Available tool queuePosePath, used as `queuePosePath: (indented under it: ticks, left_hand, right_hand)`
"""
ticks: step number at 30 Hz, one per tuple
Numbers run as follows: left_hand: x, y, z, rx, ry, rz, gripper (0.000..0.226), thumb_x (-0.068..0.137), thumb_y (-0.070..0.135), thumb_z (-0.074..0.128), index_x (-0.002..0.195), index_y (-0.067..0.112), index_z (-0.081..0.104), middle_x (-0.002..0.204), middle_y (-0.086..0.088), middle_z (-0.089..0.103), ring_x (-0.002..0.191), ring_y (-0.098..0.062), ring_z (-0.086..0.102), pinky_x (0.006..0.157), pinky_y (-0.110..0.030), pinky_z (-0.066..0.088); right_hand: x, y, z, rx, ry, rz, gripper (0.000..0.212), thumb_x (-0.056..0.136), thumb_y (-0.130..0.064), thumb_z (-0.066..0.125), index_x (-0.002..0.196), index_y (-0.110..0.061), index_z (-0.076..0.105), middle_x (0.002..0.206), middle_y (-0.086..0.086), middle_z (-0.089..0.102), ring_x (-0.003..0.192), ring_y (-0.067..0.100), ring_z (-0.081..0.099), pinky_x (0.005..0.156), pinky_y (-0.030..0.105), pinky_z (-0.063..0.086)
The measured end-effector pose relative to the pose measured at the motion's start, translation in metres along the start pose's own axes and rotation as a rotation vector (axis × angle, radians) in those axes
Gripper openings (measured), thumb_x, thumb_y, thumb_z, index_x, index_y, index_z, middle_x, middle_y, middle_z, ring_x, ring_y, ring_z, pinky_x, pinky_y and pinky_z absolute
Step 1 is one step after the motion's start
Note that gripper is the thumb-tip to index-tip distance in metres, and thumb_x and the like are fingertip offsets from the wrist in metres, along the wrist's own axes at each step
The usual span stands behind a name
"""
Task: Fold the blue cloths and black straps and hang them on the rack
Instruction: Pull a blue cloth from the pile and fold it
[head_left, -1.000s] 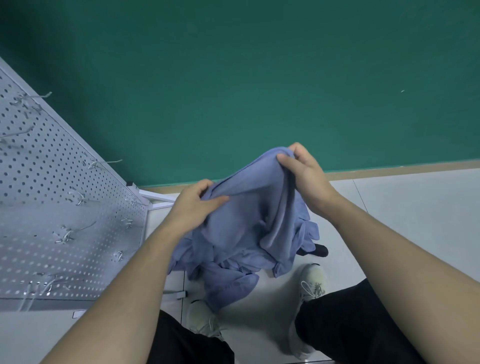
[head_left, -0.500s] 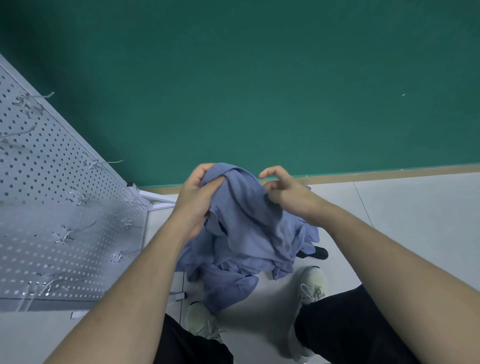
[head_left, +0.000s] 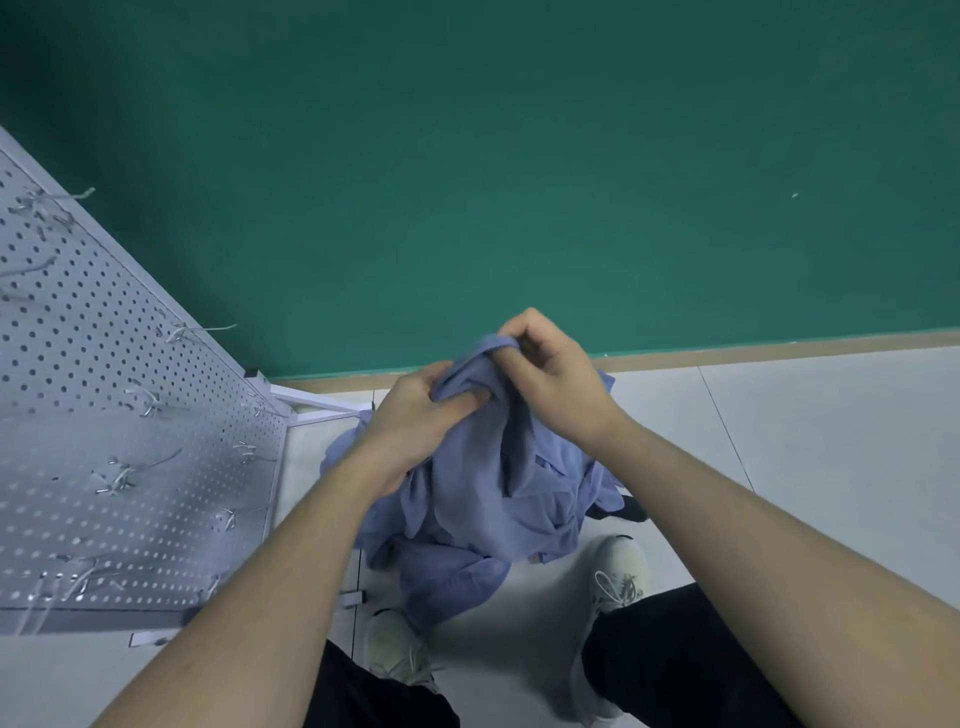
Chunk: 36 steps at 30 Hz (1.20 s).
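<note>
Hands have drawn together, left hand (head_left: 415, 415) and right hand (head_left: 545, 374) both gripping the bunched blue cloth (head_left: 498, 483), folding underway, rack (head_left: 130, 415) waiting left.

Bare forearms, black trousers, pale lace-up shoes.
Both arms show uncovered from wrist to the frame's edge, with no sleeve, watch or ring in sight on the left hand (head_left: 415, 415) or the right hand (head_left: 553, 379). The legs wear plain black trousers (head_left: 675, 665). The shoes (head_left: 618, 577) are off-white trainers with pale laces and thick light soles.
</note>
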<state>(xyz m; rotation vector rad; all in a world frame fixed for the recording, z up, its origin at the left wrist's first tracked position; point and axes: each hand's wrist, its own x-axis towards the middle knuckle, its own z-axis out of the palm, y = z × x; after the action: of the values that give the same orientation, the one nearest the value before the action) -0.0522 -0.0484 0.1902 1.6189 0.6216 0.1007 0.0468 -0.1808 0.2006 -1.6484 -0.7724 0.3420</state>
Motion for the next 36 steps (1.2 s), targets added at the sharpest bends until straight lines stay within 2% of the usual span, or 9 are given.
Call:
queuePosePath:
  ticks: [4, 7, 10, 13, 15, 23, 28, 32, 36]
  left_hand:
    - [0.003, 0.001, -0.006, -0.024, 0.027, 0.038, 0.004, 0.094, 0.021, 0.068, 0.093, 0.020, 0.071, 0.084, 0.006, 0.075, 0.079, -0.011, 0.068, 0.072, -0.027, 0.053]
    - [0.004, 0.004, -0.008, 0.067, 0.034, 0.103, 0.013, 0.097, 0.026, 0.063, 0.089, 0.026, 0.073, 0.080, 0.011, 0.073, 0.070, -0.002, 0.063, 0.065, -0.019, 0.050]
    - [0.006, -0.002, -0.013, 0.152, 0.093, 0.131, 0.017, 0.100, 0.027, 0.058, 0.088, 0.029, 0.071, 0.080, 0.012, 0.072, 0.072, -0.003, 0.061, 0.069, -0.024, 0.049]
    - [0.009, -0.005, -0.012, 0.147, 0.105, 0.118, 0.018, 0.099, 0.036, 0.059, 0.087, 0.025, 0.066, 0.083, -0.019, 0.069, 0.066, -0.019, 0.056, 0.064, -0.034, 0.044]
    - [0.011, -0.003, -0.012, 0.121, 0.113, 0.104, 0.018, 0.098, 0.039, 0.060, 0.087, 0.026, 0.064, 0.081, -0.025, 0.064, 0.061, -0.024, 0.053, 0.060, -0.036, 0.043]
    - [0.010, -0.007, -0.025, 0.197, -0.009, 0.136, 0.015, 0.084, 0.020, 0.080, 0.077, 0.019, 0.067, 0.065, 0.015, 0.066, 0.059, -0.002, 0.055, 0.056, -0.015, 0.045]
    - [0.014, -0.014, -0.036, 0.343, 0.015, 0.144, 0.023, 0.091, 0.023, 0.072, 0.070, 0.022, 0.062, 0.055, 0.019, 0.053, 0.052, 0.001, 0.043, 0.052, -0.014, 0.034]
    - [0.018, -0.021, -0.044, 0.305, 0.029, 0.120, 0.014, 0.094, 0.018, 0.067, 0.084, 0.027, 0.069, 0.070, 0.019, 0.069, 0.064, 0.001, 0.059, 0.063, -0.014, 0.044]
    - [0.021, -0.028, -0.055, 0.286, 0.094, 0.072, 0.013, 0.096, 0.020, 0.066, 0.089, 0.029, 0.072, 0.079, 0.017, 0.075, 0.071, -0.002, 0.063, 0.071, -0.021, 0.047]
  right_hand:
    - [0.004, -0.010, -0.006, -0.023, 0.057, 0.101, 0.016, 0.105, -0.015, 0.048, 0.089, -0.014, 0.050, 0.070, -0.011, 0.043, 0.061, -0.003, 0.040, 0.065, 0.014, 0.036]
    - [0.007, -0.011, -0.011, -0.017, 0.018, 0.178, 0.016, 0.103, -0.022, 0.052, 0.089, -0.015, 0.058, 0.073, -0.012, 0.052, 0.067, -0.002, 0.048, 0.067, 0.014, 0.039]
    - [0.009, -0.009, -0.017, -0.015, 0.023, 0.159, 0.013, 0.099, -0.018, 0.058, 0.089, -0.020, 0.066, 0.082, -0.014, 0.063, 0.078, 0.001, 0.056, 0.076, 0.021, 0.045]
    - [0.008, -0.012, -0.020, 0.096, 0.119, 0.123, 0.021, 0.101, -0.016, 0.055, 0.087, -0.026, 0.067, 0.080, -0.022, 0.064, 0.081, -0.003, 0.057, 0.078, 0.015, 0.042]
    - [0.008, -0.014, -0.021, 0.219, 0.176, 0.148, 0.021, 0.102, -0.019, 0.053, 0.089, -0.026, 0.067, 0.085, -0.018, 0.066, 0.085, 0.000, 0.058, 0.082, 0.018, 0.043]
    - [0.013, -0.008, -0.031, 0.382, 0.301, 0.318, 0.027, 0.104, -0.019, 0.046, 0.078, -0.022, 0.056, 0.071, -0.012, 0.056, 0.073, 0.008, 0.050, 0.074, 0.027, 0.040]
    - [0.015, -0.014, -0.035, 0.239, 0.257, 0.278, 0.019, 0.101, -0.017, 0.050, 0.086, -0.026, 0.059, 0.075, -0.015, 0.059, 0.071, 0.003, 0.053, 0.070, 0.019, 0.042]
    - [0.015, -0.012, -0.044, 0.092, 0.135, 0.241, 0.013, 0.095, -0.022, 0.061, 0.084, -0.028, 0.061, 0.077, -0.017, 0.061, 0.074, 0.003, 0.054, 0.072, 0.021, 0.042]
    - [0.014, -0.004, -0.054, 0.200, 0.318, 0.274, 0.022, 0.101, -0.028, 0.056, 0.080, -0.027, 0.057, 0.072, -0.017, 0.056, 0.070, 0.003, 0.050, 0.068, 0.019, 0.041]
